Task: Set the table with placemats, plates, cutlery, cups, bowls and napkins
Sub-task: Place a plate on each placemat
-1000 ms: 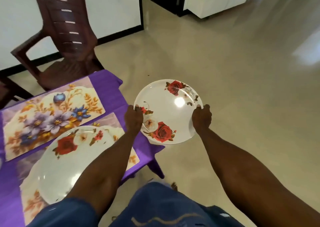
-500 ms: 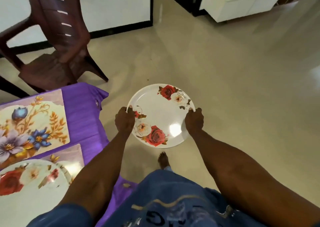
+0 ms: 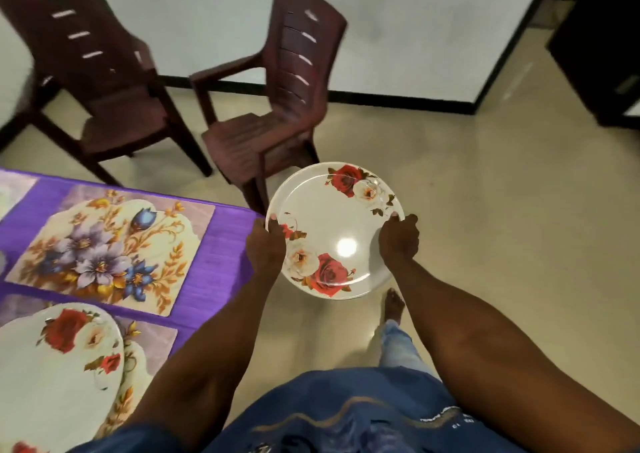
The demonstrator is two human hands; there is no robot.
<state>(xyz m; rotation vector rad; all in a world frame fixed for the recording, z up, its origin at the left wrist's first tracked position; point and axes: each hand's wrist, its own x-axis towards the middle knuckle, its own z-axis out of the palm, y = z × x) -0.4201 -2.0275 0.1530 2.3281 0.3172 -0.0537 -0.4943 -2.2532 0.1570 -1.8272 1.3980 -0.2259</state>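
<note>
Both hands, left hand and right hand, grip opposite rims of the round white rose-printed plate, held level over the floor just beyond the purple-clothed bench, whose bare floral placemat lies leftward, nearer the left hand.

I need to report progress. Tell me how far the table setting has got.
Done: placemats lie on the purple table, and one rose plate sits on the nearest placemat. In hand: the left hand and right hand hold a second plate over the floor. Left: the bare placemat needs its plate; no cutlery, cups, bowls or napkins show.
</note>
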